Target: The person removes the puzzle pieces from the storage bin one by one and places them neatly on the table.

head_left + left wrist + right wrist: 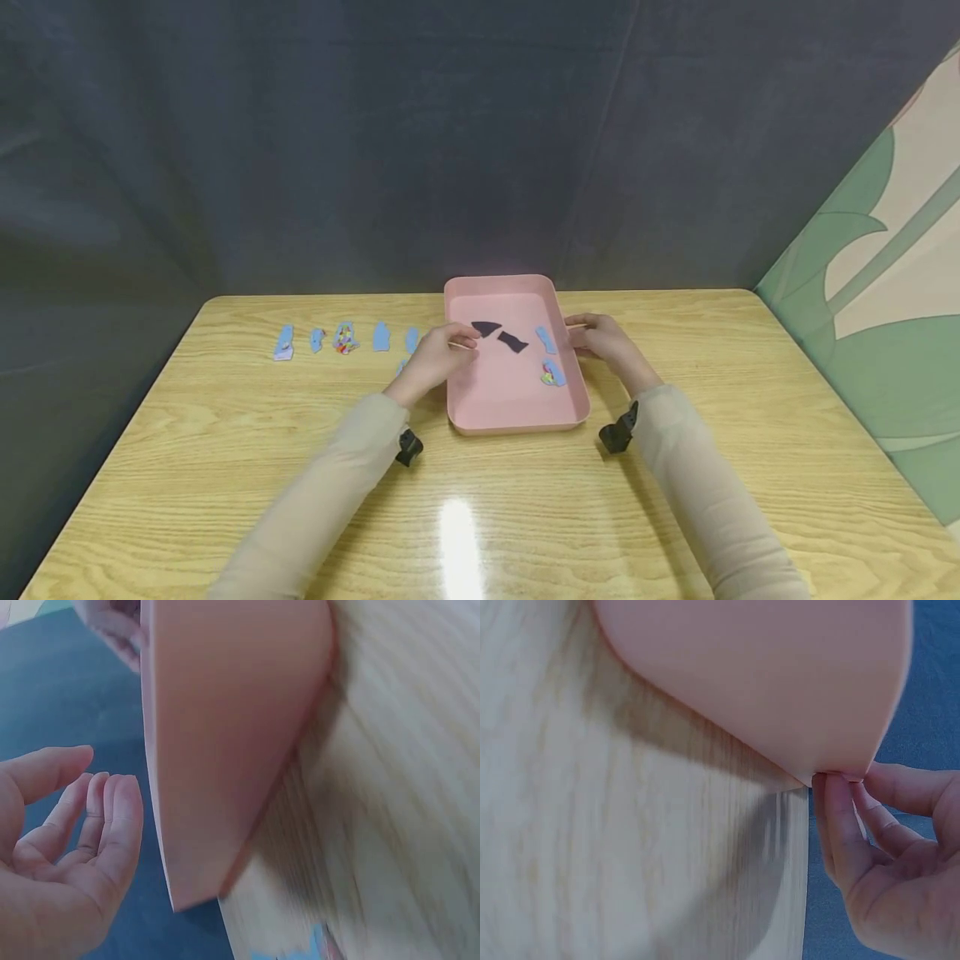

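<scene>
A shallow pink tray (517,408) stands on the wooden table near its far edge. Inside lie two dark flat pieces (513,342), a plain blue flat piece (546,340) and a blue one with a colourful print (553,372). My left hand (442,354) hovers at the tray's left rim with relaxed fingers. In the left wrist view that hand (75,847) is apart from the tray wall (225,735), with nothing between thumb and fingers. On the right side, my right hand (603,342) holds the tray's wall. Its fingertips (838,787) meet the wall in the right wrist view.
Left of the tray, several flat blue pieces lie in a loose row, among them one with a white end (283,343), a multicoloured one (345,339) and a plain one (381,337). Another is partly hidden behind my left hand. A dark curtain (420,150) hangs behind the table.
</scene>
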The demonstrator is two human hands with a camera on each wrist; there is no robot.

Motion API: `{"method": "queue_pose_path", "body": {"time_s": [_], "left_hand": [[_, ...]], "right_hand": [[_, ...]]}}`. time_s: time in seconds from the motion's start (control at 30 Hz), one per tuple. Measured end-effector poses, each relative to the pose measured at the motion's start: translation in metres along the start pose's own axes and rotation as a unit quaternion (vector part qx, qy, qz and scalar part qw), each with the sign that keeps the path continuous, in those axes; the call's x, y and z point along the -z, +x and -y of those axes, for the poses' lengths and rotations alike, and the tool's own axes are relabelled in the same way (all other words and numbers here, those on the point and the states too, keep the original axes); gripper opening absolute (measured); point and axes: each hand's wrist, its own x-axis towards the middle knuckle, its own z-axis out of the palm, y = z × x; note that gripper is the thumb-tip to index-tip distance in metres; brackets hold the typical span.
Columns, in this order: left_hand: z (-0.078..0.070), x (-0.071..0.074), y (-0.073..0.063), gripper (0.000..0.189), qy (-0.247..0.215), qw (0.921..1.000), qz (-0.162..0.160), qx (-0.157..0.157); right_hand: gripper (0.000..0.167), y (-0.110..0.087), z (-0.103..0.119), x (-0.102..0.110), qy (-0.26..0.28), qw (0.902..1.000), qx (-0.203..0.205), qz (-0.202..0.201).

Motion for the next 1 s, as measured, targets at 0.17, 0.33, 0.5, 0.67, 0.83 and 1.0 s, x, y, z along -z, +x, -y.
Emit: {"method": "queue_pose_path", "body": {"time_s": [0.17, 0.33, 0.5, 0.67, 0.83, 1.0], "left_hand": [[-0.007, -0.02, 0.005, 0.031, 0.002, 0.9997, 0.011, -0.019], [-0.012, -0.035, 0.009, 0.029, 0.006, 0.9993, 0.023, -0.029], [-0.016, -0.051, 0.015, 0.03, 0.015, 0.9991, 0.033, -0.02], [-0.016, -0.066, 0.023, 0.031, 0.03, 0.9988, 0.034, -0.019], [-0.017, -0.079, 0.029, 0.032, 0.026, 0.999, 0.035, -0.013], [-0.02, -0.089, 0.032, 0.033, 0.04, 0.9989, 0.023, 0.005]], "right_hand": [[0.049, 0.001, 0.001, 0.001, 0.011, 0.9999, -0.003, -0.003], [0.047, 0.001, 0.003, 0.0, 0.022, 0.9997, -0.007, -0.002], [0.047, -0.001, 0.003, 0.0, 0.026, 0.9996, -0.007, 0.0], [0.048, -0.001, 0.003, 0.0, 0.028, 0.9996, -0.007, -0.003], [0.048, -0.001, 0.003, 0.0, 0.022, 0.9997, -0.007, -0.006], [0.047, 0.001, 0.002, -0.001, 0.019, 0.9997, -0.008, -0.01]]}}
